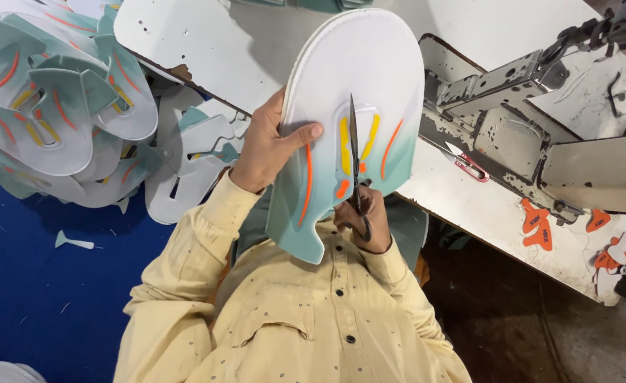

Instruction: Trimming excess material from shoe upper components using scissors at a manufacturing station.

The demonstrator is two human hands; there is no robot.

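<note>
My left hand (269,150) grips the left edge of a white and pale teal shoe upper piece (373,67) with yellow and orange stripes, thumb pressed on its face, holding it upright in front of me. My right hand (364,218) is below the piece, shut on a pair of black scissors (354,152). The blades point up along the yellow stripes in the middle of the piece. Part of my right hand is hidden behind the piece's lower edge.
A heap of similar cut upper pieces (50,106) lies at the left on a blue surface (36,284). A white worktable (206,42) runs behind, with a worn sewing machine (533,135) at the right, a red-handled snipper (469,164) and orange scraps (536,223).
</note>
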